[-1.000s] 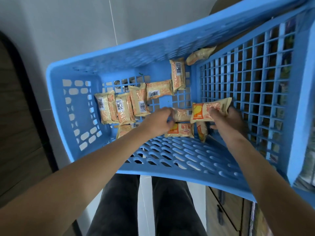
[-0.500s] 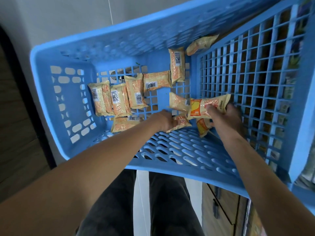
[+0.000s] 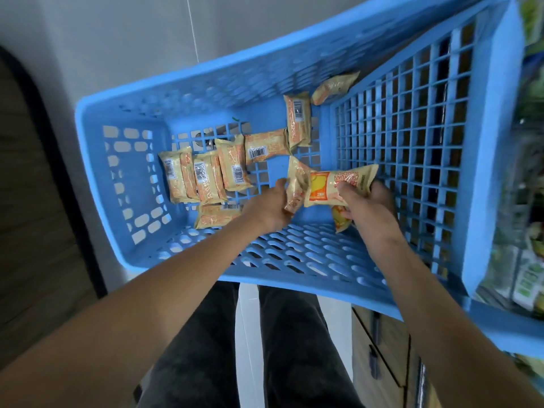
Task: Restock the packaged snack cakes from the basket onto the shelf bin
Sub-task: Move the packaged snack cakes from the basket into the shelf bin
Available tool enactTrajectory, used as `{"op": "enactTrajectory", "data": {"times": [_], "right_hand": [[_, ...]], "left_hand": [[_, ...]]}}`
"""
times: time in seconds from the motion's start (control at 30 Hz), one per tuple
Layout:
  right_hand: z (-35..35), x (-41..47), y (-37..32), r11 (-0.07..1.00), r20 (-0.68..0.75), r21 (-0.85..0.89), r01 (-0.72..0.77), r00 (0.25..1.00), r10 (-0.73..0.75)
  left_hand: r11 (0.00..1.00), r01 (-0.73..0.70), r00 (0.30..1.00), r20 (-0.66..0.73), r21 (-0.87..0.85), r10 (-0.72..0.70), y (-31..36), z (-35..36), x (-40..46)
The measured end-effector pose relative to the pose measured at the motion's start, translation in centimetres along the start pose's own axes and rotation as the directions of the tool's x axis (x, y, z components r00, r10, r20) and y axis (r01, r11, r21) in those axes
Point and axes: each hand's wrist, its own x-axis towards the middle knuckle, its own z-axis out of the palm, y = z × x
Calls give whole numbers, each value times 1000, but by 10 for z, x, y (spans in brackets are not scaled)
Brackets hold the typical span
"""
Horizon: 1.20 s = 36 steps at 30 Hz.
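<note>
A blue plastic basket point(image 3: 97, 160) fills the view, with several cream-and-orange snack cake packs lying on its slotted floor. Both my hands are inside it. My left hand point(image 3: 269, 207) grips one pack point(image 3: 295, 185) that stands upright, lifted off the floor. My right hand point(image 3: 366, 206) holds a pack point(image 3: 338, 187) face up, and a second pack point(image 3: 341, 220) hangs below its fingers. Three packs point(image 3: 206, 178) lie side by side at the left, barcodes up. One more pack point(image 3: 334, 86) leans in the far corner.
The basket's grid wall point(image 3: 412, 136) rises on the right. Beyond it, shelves with green packaged goods point(image 3: 527, 278) show at the right edge. My dark trousers point(image 3: 206, 348) and a wooden cabinet point(image 3: 379, 343) are below the basket. A pale wall is behind.
My left hand has lifted a pack off the basket floor and raised it toward the pack in my right hand. The view has shifted; the basket looks lower and more centred.
</note>
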Motion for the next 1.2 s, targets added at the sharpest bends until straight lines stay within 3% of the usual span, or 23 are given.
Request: {"op": "enactTrajectory", "data": {"times": [0.1, 0.2, 0.3, 0.43, 0.67, 0.9, 1.07, 1.2], "right_hand": [[-7, -20, -8, 997, 46, 53, 52, 997, -54], [-15, -48, -20, 984, 108, 159, 79, 989, -97], [-29, -82, -32, 938, 196, 346, -25, 980, -47], [-51, -135, -45, 832, 246, 544, -104, 968, -40], [-93, -225, -52, 739, 255, 669, -76, 958, -132], [-103, -303, -38, 676, 113, 718, 165, 931, -347], [-96, -345, -30, 648, 79, 728, 226, 910, -407], [-96, -367, -26, 686, 41, 631, 363, 867, -496]], "left_hand": [[915, 24, 997, -52, -402, -49, -16, -19, -31], [849, -3, 992, -108, -529, -64, -21, -38, -75], [770, -111, 977, -213, -628, -33, -10, -61, -126], [703, -234, 942, -337, -672, -7, 23, -90, -197], [639, -375, 888, -458, -672, 38, 85, -110, -283], [582, -438, 889, -425, -685, 168, 91, -101, -348], [535, -511, 855, -463, -673, 233, 74, -96, -383], [502, -556, 829, -490, -663, 270, 62, -103, -404]]}}
